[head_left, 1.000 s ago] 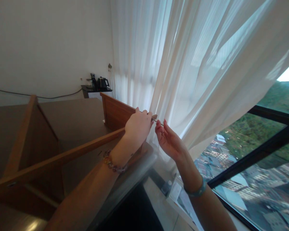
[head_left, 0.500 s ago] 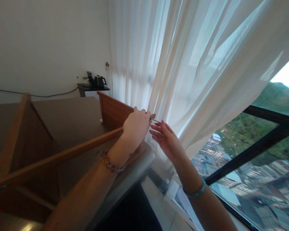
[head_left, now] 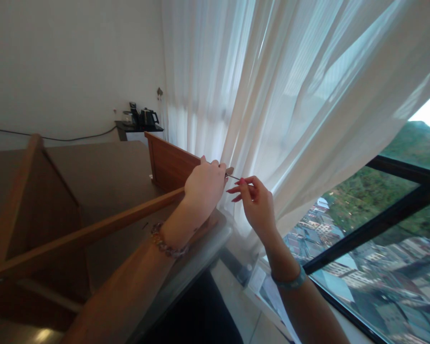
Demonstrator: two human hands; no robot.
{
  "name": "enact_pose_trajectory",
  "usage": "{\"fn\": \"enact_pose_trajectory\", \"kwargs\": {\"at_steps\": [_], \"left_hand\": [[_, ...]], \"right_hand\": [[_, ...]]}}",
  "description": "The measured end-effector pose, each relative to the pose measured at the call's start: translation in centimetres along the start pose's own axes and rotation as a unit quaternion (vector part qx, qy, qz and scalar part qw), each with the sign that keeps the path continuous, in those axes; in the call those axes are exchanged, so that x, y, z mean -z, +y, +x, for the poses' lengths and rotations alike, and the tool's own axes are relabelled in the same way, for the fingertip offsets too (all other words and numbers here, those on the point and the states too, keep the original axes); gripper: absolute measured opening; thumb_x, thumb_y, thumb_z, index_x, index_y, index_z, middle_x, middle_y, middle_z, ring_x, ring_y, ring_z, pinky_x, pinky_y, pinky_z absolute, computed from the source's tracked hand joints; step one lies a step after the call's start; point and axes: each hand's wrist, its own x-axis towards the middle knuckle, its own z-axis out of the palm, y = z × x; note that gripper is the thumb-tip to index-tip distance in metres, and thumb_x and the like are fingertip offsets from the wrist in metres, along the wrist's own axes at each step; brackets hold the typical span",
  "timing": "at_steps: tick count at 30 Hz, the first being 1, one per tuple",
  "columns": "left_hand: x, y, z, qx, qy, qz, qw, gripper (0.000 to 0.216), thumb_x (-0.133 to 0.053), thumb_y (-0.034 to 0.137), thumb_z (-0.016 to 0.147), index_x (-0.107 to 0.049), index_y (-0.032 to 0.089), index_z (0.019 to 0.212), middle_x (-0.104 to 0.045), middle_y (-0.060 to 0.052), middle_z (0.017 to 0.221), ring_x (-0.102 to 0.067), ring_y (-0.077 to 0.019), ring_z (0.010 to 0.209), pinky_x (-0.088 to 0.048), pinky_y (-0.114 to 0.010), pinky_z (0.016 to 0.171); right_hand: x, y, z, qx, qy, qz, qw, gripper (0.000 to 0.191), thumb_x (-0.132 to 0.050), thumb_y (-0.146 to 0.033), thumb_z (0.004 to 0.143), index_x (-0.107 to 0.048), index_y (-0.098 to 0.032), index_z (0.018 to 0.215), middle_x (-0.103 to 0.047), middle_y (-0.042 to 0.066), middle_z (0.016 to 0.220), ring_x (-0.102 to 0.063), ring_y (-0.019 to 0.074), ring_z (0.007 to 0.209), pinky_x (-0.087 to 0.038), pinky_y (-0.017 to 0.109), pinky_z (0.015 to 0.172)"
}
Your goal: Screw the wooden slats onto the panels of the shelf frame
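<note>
A wooden furniture frame (head_left: pixel 103 226) lies on a pale surface, with a long rail running toward my hands and an upright panel (head_left: pixel 170 162) at its far end. My left hand (head_left: pixel 205 185) is closed over the corner where rail and panel meet; its fingertips are mostly hidden. From that corner a thin metal rod, which looks like a hex key (head_left: pixel 233 177), sticks out to the right. My right hand (head_left: pixel 258 205) pinches the rod's outer end between thumb and index finger, the other fingers loosely curled. Where the rod's inner end sits is hidden by my left hand.
Another wooden panel (head_left: pixel 19 200) stands at the left. A small dark object (head_left: pixel 145 225) lies near the rail. White curtains (head_left: pixel 272 110) hang just beyond my hands, beside a window frame (head_left: pixel 372 220). A black kettle (head_left: pixel 148 117) stands on a far shelf.
My right hand has turned and its fingers have closed from a looser spread into a pinch on the rod's end. My left hand stays at the wooden corner.
</note>
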Motion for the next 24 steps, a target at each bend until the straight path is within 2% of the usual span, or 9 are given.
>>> {"fn": "enact_pose_trajectory", "kwargs": {"at_steps": [4, 8, 11, 14, 16, 18, 20, 22, 24], "left_hand": [[0.1, 0.0, 0.0, -0.004, -0.002, 0.001, 1.000, 0.027, -0.039, 0.026, 0.098, -0.060, 0.012, 0.108, -0.065, -0.013, 0.107, -0.058, -0.0305, 0.107, -0.050, -0.037, 0.077], [0.2, 0.1, -0.1, 0.003, -0.001, -0.003, 1.000, 0.028, -0.040, 0.031, 0.098, -0.061, 0.013, 0.107, -0.066, -0.012, 0.106, -0.058, -0.0307, 0.109, -0.051, -0.038, 0.081], [0.1, 0.2, -0.1, 0.007, 0.003, -0.008, 1.000, 0.029, -0.039, 0.032, 0.099, -0.061, 0.014, 0.106, -0.066, -0.011, 0.105, -0.057, -0.0312, 0.111, -0.051, -0.038, 0.080], [0.1, 0.2, -0.1, 0.009, 0.002, -0.006, 1.000, 0.030, -0.039, 0.032, 0.099, -0.061, 0.014, 0.107, -0.066, -0.011, 0.105, -0.056, -0.0317, 0.112, -0.052, -0.037, 0.078], [0.1, 0.2, -0.1, 0.008, 0.000, -0.004, 1.000, 0.029, -0.040, 0.032, 0.098, -0.061, 0.014, 0.108, -0.066, -0.011, 0.106, -0.056, -0.0318, 0.113, -0.052, -0.037, 0.079], [0.1, 0.2, -0.1, 0.010, -0.001, -0.001, 1.000, 0.029, -0.040, 0.030, 0.098, -0.062, 0.014, 0.108, -0.066, -0.012, 0.106, -0.056, -0.0323, 0.114, -0.052, -0.037, 0.080], [0.2, 0.1, 0.0, 0.011, -0.004, 0.002, 1.000, 0.029, -0.040, 0.029, 0.098, -0.062, 0.014, 0.109, -0.066, -0.012, 0.107, -0.055, -0.0330, 0.115, -0.052, -0.038, 0.080], [0.3, 0.1, 0.0, 0.011, -0.006, 0.004, 1.000, 0.030, -0.039, 0.029, 0.098, -0.061, 0.014, 0.111, -0.065, -0.012, 0.107, -0.055, -0.0337, 0.115, -0.052, -0.039, 0.079], [0.3, 0.2, -0.1, 0.009, -0.005, 0.003, 1.000, 0.030, -0.039, 0.030, 0.098, -0.062, 0.014, 0.111, -0.065, -0.012, 0.107, -0.055, -0.0337, 0.115, -0.053, -0.040, 0.078]], "right_hand": [[0.2, 0.3, -0.4, 0.053, 0.076, -0.164, 0.982, 0.023, -0.050, -0.042, 0.095, -0.067, -0.027, 0.098, -0.075, 0.000, 0.082, -0.068, 0.0149, 0.065, -0.046, 0.030, 0.061], [0.3, 0.6, -0.7, 0.094, 0.120, -0.212, 0.965, 0.024, -0.054, -0.042, 0.094, -0.073, -0.030, 0.103, -0.076, 0.001, 0.090, -0.068, 0.0167, 0.075, -0.047, 0.032, 0.068], [0.4, 0.9, -0.5, 0.093, 0.106, -0.138, 0.980, 0.024, -0.057, -0.042, 0.092, -0.074, -0.030, 0.104, -0.074, 0.000, 0.084, -0.063, 0.0141, 0.070, -0.046, 0.030, 0.066], [0.5, 1.3, -0.2, 0.009, 0.043, 0.016, 0.999, 0.030, -0.058, -0.046, 0.090, -0.075, -0.027, 0.105, -0.059, -0.005, 0.053, -0.048, 0.0088, 0.045, -0.038, 0.025, 0.048], [0.4, 1.5, 0.0, -0.040, -0.001, 0.106, 0.994, 0.034, -0.058, -0.048, 0.088, -0.074, -0.023, 0.106, -0.053, -0.007, 0.045, -0.045, 0.0078, 0.039, -0.035, 0.023, 0.042], [0.1, 1.5, -0.1, -0.062, -0.016, 0.170, 0.983, 0.036, -0.059, -0.048, 0.087, -0.073, -0.022, 0.106, -0.065, -0.003, 0.056, -0.054, 0.0088, 0.043, -0.040, 0.023, 0.043], [-0.4, 1.2, -0.2, -0.070, -0.002, 0.214, 0.974, 0.034, -0.060, -0.048, 0.086, -0.072, -0.022, 0.104, -0.075, 0.004, 0.082, -0.065, 0.0115, 0.056, -0.046, 0.023, 0.048], [-0.9, 0.9, -0.3, -0.076, 0.017, 0.243, 0.967, 0.033, -0.059, -0.048, 0.086, -0.072, -0.022, 0.102, -0.075, 0.007, 0.099, -0.071, 0.0141, 0.067, -0.052, 0.025, 0.055], [-1.3, 0.8, -0.3, -0.083, 0.031, 0.258, 0.962, 0.034, -0.059, -0.049, 0.086, -0.072, -0.021, 0.099, -0.075, 0.007, 0.101, -0.072, 0.0160, 0.073, -0.056, 0.027, 0.061]]}}
